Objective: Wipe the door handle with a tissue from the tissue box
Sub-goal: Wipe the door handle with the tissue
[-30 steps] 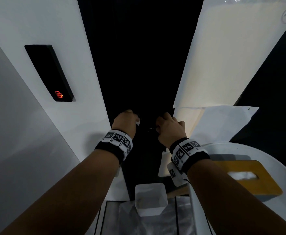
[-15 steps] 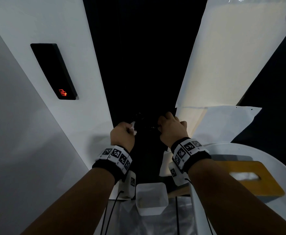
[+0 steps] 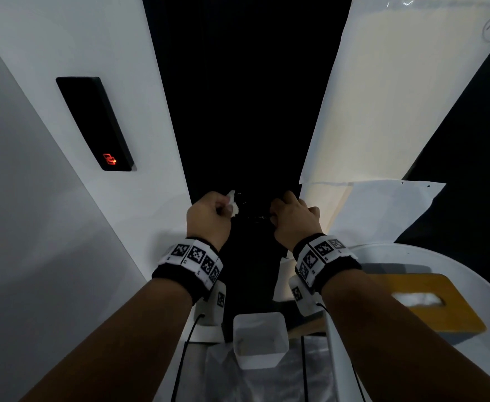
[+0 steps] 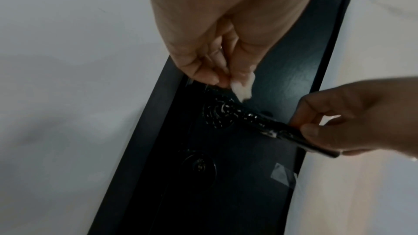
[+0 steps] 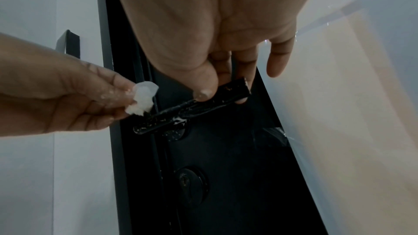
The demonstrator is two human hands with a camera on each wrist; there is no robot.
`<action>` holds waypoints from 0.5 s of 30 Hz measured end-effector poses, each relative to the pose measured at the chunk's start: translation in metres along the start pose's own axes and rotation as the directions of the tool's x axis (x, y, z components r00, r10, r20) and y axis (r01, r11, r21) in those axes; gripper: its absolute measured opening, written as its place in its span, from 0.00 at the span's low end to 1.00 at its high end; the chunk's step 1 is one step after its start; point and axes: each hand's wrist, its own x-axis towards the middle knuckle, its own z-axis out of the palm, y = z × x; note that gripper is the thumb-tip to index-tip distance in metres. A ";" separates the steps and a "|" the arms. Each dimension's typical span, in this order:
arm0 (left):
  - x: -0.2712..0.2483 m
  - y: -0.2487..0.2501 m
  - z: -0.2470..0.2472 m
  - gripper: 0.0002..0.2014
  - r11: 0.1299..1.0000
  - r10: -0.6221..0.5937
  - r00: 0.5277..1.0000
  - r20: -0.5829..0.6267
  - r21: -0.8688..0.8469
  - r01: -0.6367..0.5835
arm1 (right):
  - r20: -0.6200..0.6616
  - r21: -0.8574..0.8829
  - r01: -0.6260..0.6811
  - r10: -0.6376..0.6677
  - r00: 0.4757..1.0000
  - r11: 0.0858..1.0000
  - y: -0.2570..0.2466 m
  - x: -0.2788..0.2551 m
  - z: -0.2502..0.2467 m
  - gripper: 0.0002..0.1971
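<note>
A black lever door handle (image 5: pixel 187 110) (image 4: pixel 255 121) juts from the narrow black door (image 3: pixel 246 111), speckled with white flecks. My left hand (image 3: pixel 209 213) (image 4: pixel 221 76) pinches a small wad of white tissue (image 5: pixel 143 98) (image 4: pixel 243 88) (image 3: pixel 232 201) at the hinge end of the handle, near its round base. My right hand (image 3: pixel 293 219) (image 5: pixel 222 94) grips the free end of the handle between thumb and fingers. The tissue box (image 3: pixel 438 303), with a wooden lid and a tissue in its slot, sits at my lower right.
A black card reader (image 3: pixel 95 123) with a red light is on the white wall at left. A round keyhole plate (image 5: pixel 190 183) sits below the handle. A white table (image 3: pixel 487 285) carries the tissue box. A small white tub (image 3: pixel 261 338) stands below my hands.
My left hand with the tissue dipped down and left half a second ago, then came back up to the handle's base. My right hand has kept its grip on the handle's end.
</note>
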 end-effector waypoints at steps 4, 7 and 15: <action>0.005 0.004 0.006 0.07 0.998 -0.001 0.990 0.141 0.062 -0.007 | 0.003 0.003 0.003 -0.003 1.000 1.000 0.001 0.000 -0.002 0.13; 0.005 0.004 0.009 0.09 0.999 -0.035 0.986 0.162 0.001 0.036 | -0.030 0.016 0.020 -0.020 0.999 1.000 0.000 0.000 -0.003 0.16; 0.010 -0.008 0.008 0.10 0.999 0.000 0.979 0.206 0.036 -0.008 | -0.108 0.082 0.136 -0.127 0.986 0.987 -0.034 0.006 -0.002 0.18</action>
